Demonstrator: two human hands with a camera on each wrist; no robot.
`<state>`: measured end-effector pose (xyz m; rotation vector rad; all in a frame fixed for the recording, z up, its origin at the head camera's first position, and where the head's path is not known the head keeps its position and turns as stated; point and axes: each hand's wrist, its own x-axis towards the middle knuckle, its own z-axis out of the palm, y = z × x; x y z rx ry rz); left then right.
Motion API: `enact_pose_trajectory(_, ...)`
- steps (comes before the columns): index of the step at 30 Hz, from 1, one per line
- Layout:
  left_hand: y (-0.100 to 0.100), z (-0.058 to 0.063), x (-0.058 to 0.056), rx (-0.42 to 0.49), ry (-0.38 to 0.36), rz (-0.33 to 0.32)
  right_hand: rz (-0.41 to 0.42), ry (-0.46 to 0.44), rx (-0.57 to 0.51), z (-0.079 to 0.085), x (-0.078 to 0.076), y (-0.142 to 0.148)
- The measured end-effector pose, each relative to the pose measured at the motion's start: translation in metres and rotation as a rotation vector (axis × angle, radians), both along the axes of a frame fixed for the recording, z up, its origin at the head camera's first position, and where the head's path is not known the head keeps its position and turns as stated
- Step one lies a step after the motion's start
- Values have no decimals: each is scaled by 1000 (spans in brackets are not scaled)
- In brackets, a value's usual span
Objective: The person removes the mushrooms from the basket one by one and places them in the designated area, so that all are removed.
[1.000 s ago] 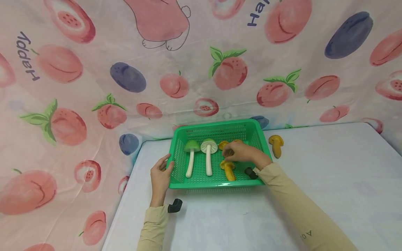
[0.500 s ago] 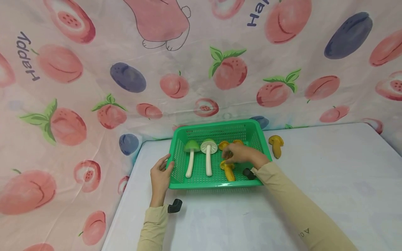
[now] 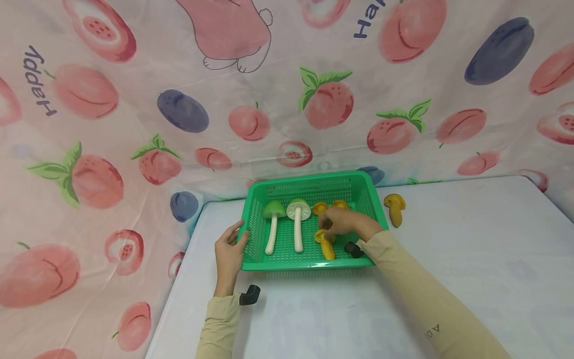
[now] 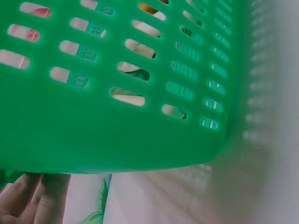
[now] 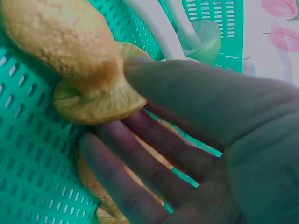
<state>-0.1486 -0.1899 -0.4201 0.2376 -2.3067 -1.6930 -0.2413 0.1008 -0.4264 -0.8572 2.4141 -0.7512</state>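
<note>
Green basket (image 3: pixel 309 266) stands near the table's (image 3: pixel 309 319) back edge, a person's hands at work: the left hand (image 3: pixel 230 253) touches the basket's left rim, fingers loosely extended; two green-capped mushrooms (image 3: pixel 298 229) lie inside; the right hand (image 3: pixel 344 221) meets the cap of the front yellow mushroom (image 3: pixel 329 249), grip impossible to tell; a lone mushroom (image 3: pixel 395 210) lies beyond the right rim.

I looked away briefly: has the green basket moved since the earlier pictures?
No; the green basket sits in the same spot before the fruit-print backdrop.
</note>
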Motion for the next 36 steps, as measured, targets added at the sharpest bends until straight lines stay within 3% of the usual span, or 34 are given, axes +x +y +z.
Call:
enact_pose_trajectory(20,0,0,1,-3,-12,10,22,-33,22,1,0,1)
enact_pose_trajectory(31,0,0,1,-9,0,11,11,9,-14,4,3,2)
enact_pose_trajectory(36,-5,-10,-6,17,-31,20,-17,36,-38,6,4,1)
